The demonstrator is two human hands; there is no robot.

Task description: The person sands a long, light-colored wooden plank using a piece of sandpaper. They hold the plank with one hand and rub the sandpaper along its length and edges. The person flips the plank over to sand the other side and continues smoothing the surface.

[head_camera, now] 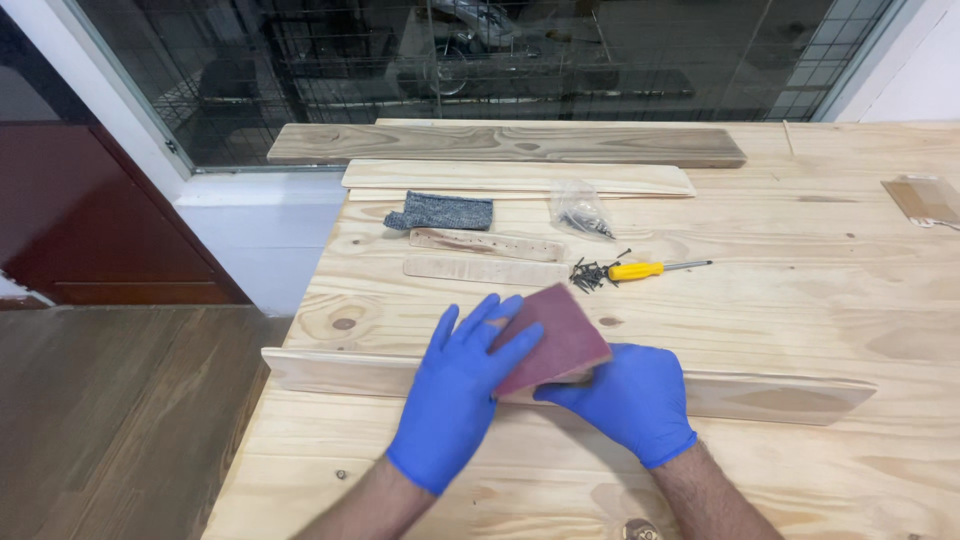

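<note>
Head view: both my gloved hands on a sheet of sandpaper over a long board.

My left hand (462,392) lies on the reddish-brown sandpaper (552,340) with fingers spread flat; my right hand (625,397) grips its lower right edge, fingers curled under. The sheet tilts up, its long axis running from lower left to upper right. It rests on the pale wooden board (780,395), which runs left to right across the table (800,320). Beyond lie a yellow screwdriver (655,268) and black screws (588,275).
</note>
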